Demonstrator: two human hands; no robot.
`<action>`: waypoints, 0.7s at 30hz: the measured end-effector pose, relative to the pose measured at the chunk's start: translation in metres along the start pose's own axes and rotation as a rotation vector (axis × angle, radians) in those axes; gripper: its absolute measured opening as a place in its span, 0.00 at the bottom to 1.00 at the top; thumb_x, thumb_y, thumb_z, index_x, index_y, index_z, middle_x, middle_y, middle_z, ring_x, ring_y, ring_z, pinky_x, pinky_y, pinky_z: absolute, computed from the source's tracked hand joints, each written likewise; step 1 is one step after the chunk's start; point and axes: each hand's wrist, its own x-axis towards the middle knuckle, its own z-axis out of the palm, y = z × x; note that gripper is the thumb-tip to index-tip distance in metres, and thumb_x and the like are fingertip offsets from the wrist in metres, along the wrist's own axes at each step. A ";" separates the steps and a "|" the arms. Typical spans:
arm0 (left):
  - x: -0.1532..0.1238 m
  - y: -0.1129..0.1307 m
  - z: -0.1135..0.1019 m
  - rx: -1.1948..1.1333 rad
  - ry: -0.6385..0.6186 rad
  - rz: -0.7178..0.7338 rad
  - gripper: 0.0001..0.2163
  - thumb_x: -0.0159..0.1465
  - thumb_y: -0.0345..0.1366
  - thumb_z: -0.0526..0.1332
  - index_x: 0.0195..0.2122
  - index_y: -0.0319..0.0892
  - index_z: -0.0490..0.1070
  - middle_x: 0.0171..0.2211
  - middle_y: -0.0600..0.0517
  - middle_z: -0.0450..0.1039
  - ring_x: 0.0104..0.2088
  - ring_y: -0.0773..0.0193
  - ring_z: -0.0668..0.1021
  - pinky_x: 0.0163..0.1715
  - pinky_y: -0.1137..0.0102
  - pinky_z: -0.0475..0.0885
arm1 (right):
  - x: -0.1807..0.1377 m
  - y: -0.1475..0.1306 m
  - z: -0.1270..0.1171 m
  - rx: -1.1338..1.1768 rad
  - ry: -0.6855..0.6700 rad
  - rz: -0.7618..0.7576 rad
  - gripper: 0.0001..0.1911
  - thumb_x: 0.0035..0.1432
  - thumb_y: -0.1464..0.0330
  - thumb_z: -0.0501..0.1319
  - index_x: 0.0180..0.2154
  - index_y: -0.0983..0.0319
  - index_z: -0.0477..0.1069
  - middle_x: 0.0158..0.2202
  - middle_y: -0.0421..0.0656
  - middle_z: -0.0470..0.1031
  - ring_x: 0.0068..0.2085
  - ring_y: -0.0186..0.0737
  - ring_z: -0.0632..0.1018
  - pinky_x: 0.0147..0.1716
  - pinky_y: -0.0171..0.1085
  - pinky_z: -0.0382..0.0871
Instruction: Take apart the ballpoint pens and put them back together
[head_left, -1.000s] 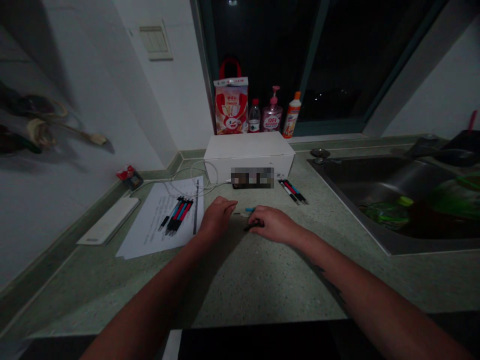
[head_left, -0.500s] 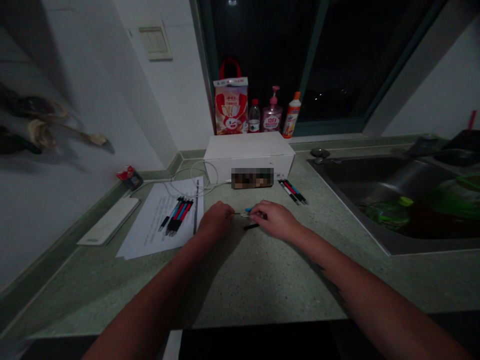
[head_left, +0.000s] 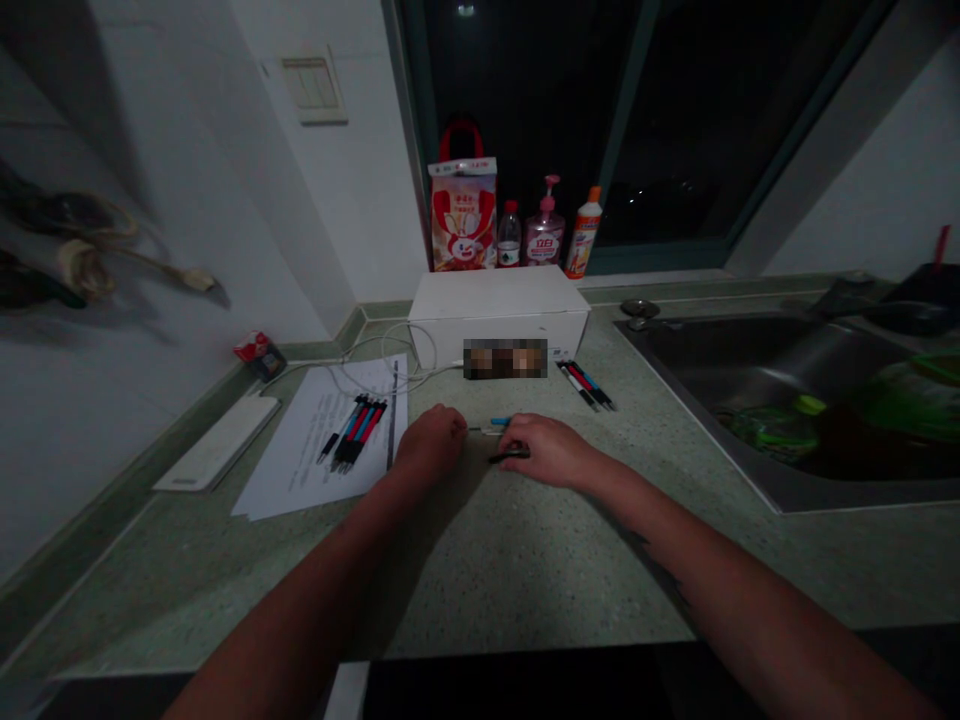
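My left hand point(head_left: 436, 438) is closed in a pinch on a thin, dark, stick-like pen piece point(head_left: 474, 430) that points to the right. Across from it, my right hand point(head_left: 546, 448) has its fingers curled down over a short black pen part point(head_left: 510, 454) on the counter. Just beyond the right fingertips lies a blue pen barrel point(head_left: 500, 421). A slim whitish piece point(head_left: 491, 433) shows between the two hands, partly behind the right fingers.
Several pens point(head_left: 356, 432) lie on printed sheets point(head_left: 300, 440) at left, and more pens point(head_left: 587, 385) at right. A phone-like object point(head_left: 505, 359), blurred out, leans on a white box point(head_left: 499, 295) with a cable point(head_left: 431, 375). A sink point(head_left: 750, 400) is at right.
My right hand has moved slightly toward me and come down onto the black pen part, uncovering more of the blue barrel. My left hand has hardly moved.
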 end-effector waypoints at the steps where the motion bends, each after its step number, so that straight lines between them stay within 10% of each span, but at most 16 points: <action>1: 0.000 0.001 0.000 -0.036 0.025 -0.004 0.04 0.63 0.31 0.60 0.33 0.42 0.75 0.36 0.46 0.76 0.39 0.55 0.77 0.39 0.64 0.69 | 0.000 0.000 0.000 -0.018 0.009 0.001 0.05 0.55 0.69 0.70 0.35 0.58 0.78 0.34 0.41 0.74 0.38 0.40 0.74 0.35 0.36 0.63; 10: 0.002 0.008 0.015 -0.712 -0.010 0.014 0.04 0.59 0.34 0.64 0.35 0.42 0.74 0.33 0.51 0.80 0.35 0.62 0.80 0.38 0.68 0.75 | 0.001 0.001 0.000 0.010 0.225 0.093 0.05 0.60 0.68 0.65 0.39 0.58 0.73 0.34 0.40 0.75 0.34 0.38 0.74 0.33 0.35 0.60; 21: 0.001 0.011 0.015 -0.851 -0.090 -0.093 0.06 0.57 0.34 0.65 0.36 0.41 0.77 0.30 0.51 0.80 0.27 0.66 0.78 0.28 0.72 0.72 | 0.000 -0.005 -0.006 0.060 0.287 0.028 0.03 0.62 0.69 0.64 0.39 0.59 0.71 0.38 0.42 0.73 0.37 0.39 0.74 0.36 0.36 0.63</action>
